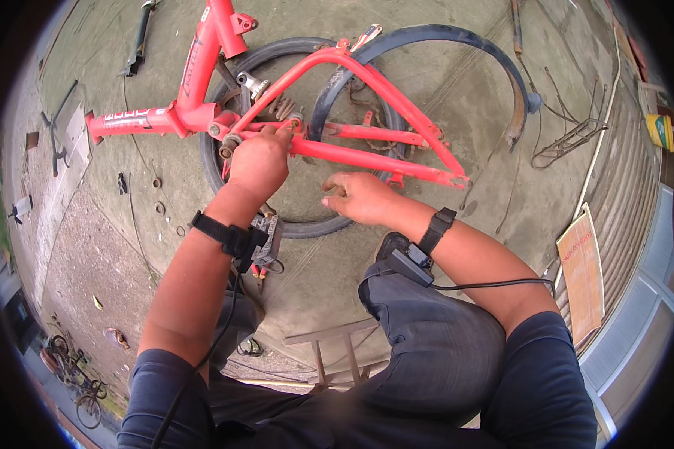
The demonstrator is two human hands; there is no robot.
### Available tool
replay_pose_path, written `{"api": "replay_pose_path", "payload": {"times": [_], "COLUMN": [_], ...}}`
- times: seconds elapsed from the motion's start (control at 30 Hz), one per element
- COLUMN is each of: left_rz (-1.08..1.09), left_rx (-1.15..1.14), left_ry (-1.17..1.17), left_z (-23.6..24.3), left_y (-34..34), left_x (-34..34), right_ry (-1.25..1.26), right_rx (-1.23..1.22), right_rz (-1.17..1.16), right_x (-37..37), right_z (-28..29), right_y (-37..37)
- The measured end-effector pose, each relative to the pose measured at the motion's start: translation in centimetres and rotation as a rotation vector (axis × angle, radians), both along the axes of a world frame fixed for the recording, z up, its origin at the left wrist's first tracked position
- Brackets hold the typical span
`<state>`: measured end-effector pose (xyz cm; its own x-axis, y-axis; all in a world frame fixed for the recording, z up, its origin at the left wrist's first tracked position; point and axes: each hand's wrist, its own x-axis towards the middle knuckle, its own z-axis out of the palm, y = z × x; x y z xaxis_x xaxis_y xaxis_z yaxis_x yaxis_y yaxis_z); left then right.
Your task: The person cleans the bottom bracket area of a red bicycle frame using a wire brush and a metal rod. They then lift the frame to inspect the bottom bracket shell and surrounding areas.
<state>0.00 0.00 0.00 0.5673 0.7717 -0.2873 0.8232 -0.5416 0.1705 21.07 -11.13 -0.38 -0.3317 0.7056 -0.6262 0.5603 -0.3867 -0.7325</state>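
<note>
A red bicycle frame (202,112) with a coil spring (283,106) at its middle lies across a black tyre on a wheel (314,230). My left hand (260,161) is on the frame's central pivot, its fingers pinched at a small metal fitting (296,120) there, partly hidden by them. My right hand (359,196) hangs below the lower red tube, its fingers curved and apart, holding nothing visible. A curved black mudguard (442,36) overlaps the frame at the upper right. Red-handled pliers (259,272) lie on the ground beside my left forearm.
A handlebar (58,135) and small rings (159,207) lie at left, a black tube (138,41) upper left. A wire rack (565,146), a yellow container (659,131) and cardboard (580,273) are at right. Bicycles (79,378) stand lower left; a metal stand (329,344) is behind my legs.
</note>
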Motion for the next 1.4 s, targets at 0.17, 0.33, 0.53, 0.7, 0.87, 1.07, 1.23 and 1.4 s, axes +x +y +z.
{"api": "replay_pose_path", "payload": {"times": [0.17,0.33,0.53,0.7,0.87,1.07,1.23,1.4], "left_rz": [0.111,0.666,0.764,0.73,0.693,0.665,0.683,0.677], "left_rx": [-0.036,-0.769,-1.032,-0.952,-0.944,-0.953,-0.966,-0.999], "left_ry": [-0.096,-0.728,-1.006,-0.863,-0.65,-0.516,-0.452,-0.431], "left_z": [0.7,4.2,7.1,7.4,6.2,5.7,5.6,5.8], "left_y": [-0.5,-4.9,-9.3,-11.5,-14.1,-16.7,-18.0,-19.0], "left_x": [0.3,2.0,5.8,5.1,2.4,0.9,0.7,0.6], "right_ry": [0.018,0.189,0.33,0.038,-0.242,-0.248,-0.358,-0.588], "right_rx": [-0.033,-0.078,-0.276,-0.358,-0.455,-0.553,-0.501,-0.354], "right_rz": [-0.049,-0.083,-0.051,-0.475,-0.801,-0.885,-0.847,-0.63], "right_x": [0.5,1.9,7.7,17.1,20.7,17.1,13.3,12.4], "right_z": [0.3,3.0,6.4,7.6,3.1,-4.6,-7.8,-8.8], "right_y": [-0.4,-0.3,-2.7,-12.8,-24.8,-31.0,-31.3,-30.7]}}
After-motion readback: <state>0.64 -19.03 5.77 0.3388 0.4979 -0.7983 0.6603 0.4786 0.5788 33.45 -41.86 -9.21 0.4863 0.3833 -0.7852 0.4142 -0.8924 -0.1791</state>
